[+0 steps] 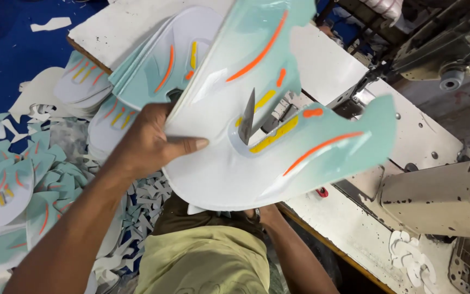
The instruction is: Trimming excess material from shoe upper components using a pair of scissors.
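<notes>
With the left hand (pixel 148 144) pinching the mint-and-white shoe upper panel (pixel 278 120) at frame centre and the right hand hidden beneath, grip untellable, the scissor blade (pixel 247 117) poking through could wander and nick the printed edge.

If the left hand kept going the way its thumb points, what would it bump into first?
Probably the scissor blade poking through the cutout of the pale green shoe piece that the left hand holds. Depth is hard to judge, so it might pass under the blade.

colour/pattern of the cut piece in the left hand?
Cut piece: white fading to pale mint, with orange and yellow stripes. Head view, the only one.
</notes>
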